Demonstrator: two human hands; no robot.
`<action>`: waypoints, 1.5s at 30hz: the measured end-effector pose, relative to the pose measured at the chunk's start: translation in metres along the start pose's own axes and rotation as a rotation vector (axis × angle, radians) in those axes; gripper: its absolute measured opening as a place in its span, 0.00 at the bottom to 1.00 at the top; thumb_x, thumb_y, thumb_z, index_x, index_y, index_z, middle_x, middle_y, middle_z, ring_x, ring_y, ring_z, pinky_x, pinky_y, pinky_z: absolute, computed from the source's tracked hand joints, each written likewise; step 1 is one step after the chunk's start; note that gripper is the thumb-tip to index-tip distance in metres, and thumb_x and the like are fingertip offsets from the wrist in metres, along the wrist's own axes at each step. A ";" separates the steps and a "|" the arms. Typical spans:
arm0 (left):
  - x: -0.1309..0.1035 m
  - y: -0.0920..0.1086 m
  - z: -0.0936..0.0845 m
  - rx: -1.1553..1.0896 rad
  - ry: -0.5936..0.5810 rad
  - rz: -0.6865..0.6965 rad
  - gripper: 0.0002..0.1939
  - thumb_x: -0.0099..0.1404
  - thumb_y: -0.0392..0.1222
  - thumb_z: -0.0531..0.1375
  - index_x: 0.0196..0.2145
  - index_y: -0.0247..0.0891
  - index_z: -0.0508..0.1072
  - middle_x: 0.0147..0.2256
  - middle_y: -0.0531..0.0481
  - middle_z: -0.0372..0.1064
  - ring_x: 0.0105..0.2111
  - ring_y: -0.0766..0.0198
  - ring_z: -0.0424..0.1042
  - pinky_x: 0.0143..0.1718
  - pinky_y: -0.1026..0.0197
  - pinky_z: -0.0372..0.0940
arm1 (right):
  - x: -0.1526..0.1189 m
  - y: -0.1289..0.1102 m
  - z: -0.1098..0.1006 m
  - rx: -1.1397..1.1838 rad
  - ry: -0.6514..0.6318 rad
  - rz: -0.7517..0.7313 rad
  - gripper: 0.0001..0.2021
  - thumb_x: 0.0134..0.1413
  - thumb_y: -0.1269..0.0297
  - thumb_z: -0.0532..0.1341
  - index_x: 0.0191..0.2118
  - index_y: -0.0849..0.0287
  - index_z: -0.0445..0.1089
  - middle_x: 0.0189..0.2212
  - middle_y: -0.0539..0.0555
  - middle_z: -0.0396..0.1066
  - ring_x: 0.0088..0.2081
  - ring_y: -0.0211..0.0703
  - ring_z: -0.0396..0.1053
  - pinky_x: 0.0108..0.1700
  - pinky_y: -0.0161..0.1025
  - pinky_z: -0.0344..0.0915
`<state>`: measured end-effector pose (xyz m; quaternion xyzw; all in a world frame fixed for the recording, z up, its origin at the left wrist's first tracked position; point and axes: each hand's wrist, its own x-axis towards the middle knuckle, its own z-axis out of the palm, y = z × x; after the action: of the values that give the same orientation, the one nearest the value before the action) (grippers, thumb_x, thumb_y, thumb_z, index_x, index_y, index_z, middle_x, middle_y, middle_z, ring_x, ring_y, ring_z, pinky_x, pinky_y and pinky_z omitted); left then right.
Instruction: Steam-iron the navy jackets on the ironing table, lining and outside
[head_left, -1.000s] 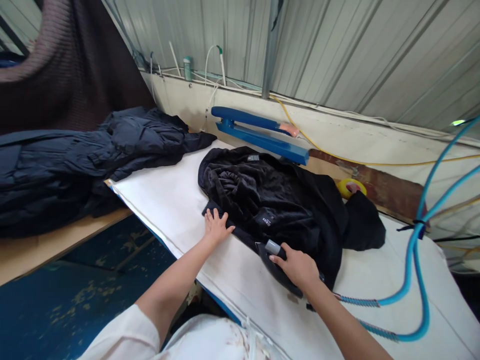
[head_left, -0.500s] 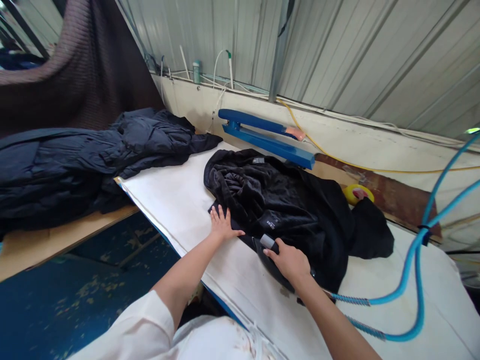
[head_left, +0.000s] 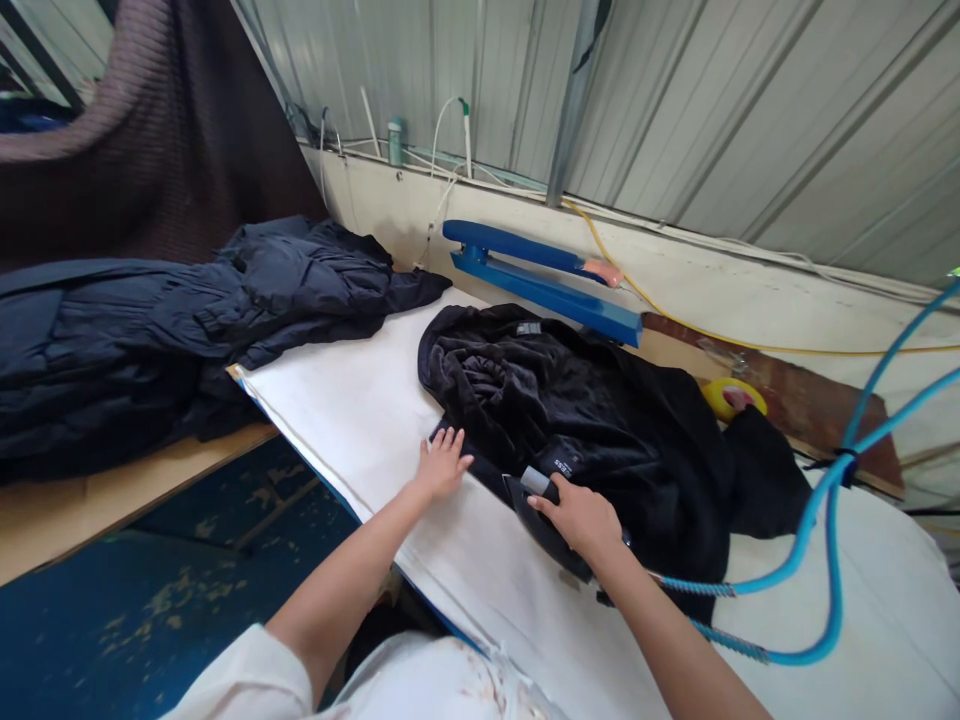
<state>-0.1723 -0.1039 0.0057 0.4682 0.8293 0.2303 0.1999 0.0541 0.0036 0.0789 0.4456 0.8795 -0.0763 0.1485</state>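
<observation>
A black garment (head_left: 555,400) with a plush inner side lies spread on the white padded board (head_left: 337,390). My left hand (head_left: 442,465) rests with fingers apart on the garment's near left edge and the board beside it. My right hand (head_left: 583,515) is wrapped round the grey and black handle of an iron (head_left: 551,540). The iron's tip touches the garment's near edge, just right of my left hand. Part of the iron is hidden by my right hand and forearm.
Dark padded clothes (head_left: 172,340) are heaped at the left. Behind the garment stands a blue narrow stand (head_left: 547,285). A yellow tape roll (head_left: 733,398) lies at the back right. Blue hoses (head_left: 832,500) loop over the board's right side.
The black garment appears shifted slightly right in view. My left hand's fingers have drawn closer together, and it sits a little further from the iron. The iron stays in my right hand.
</observation>
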 end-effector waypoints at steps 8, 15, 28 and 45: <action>0.028 -0.106 -0.127 -0.598 0.228 -0.197 0.12 0.53 0.43 0.55 0.32 0.36 0.72 0.23 0.51 0.68 0.24 0.66 0.68 0.26 0.63 0.65 | 0.010 -0.013 -0.003 0.009 -0.054 0.086 0.27 0.48 0.40 0.46 0.47 0.51 0.61 0.35 0.56 0.72 0.38 0.53 0.68 0.34 0.41 0.59; 0.097 -0.046 -0.041 -0.083 -0.040 0.313 0.18 0.52 0.30 0.55 0.38 0.47 0.74 0.41 0.48 0.58 0.45 0.60 0.59 0.48 0.57 0.56 | 0.019 -0.042 -0.006 0.020 -0.081 0.161 0.28 0.47 0.38 0.44 0.47 0.50 0.61 0.37 0.56 0.71 0.38 0.54 0.68 0.33 0.42 0.59; 0.117 -0.065 -0.029 -0.306 -0.151 0.417 0.30 0.45 0.22 0.50 0.44 0.47 0.67 0.37 0.52 0.55 0.33 0.70 0.61 0.38 0.66 0.62 | 0.044 -0.092 -0.018 0.055 -0.070 0.286 0.29 0.46 0.37 0.44 0.49 0.49 0.61 0.38 0.55 0.71 0.39 0.53 0.68 0.35 0.42 0.59; 0.160 -0.059 -0.039 -0.552 -0.395 0.211 0.17 0.38 0.22 0.56 0.28 0.37 0.64 0.17 0.62 0.58 0.20 0.71 0.63 0.25 0.67 0.61 | 0.063 -0.131 -0.026 0.038 -0.053 0.242 0.26 0.47 0.39 0.46 0.44 0.50 0.63 0.35 0.54 0.72 0.38 0.52 0.68 0.33 0.39 0.57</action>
<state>-0.3108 0.0011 -0.0148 0.5149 0.6283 0.3702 0.4507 -0.0921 -0.0190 0.0825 0.5492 0.8133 -0.0863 0.1715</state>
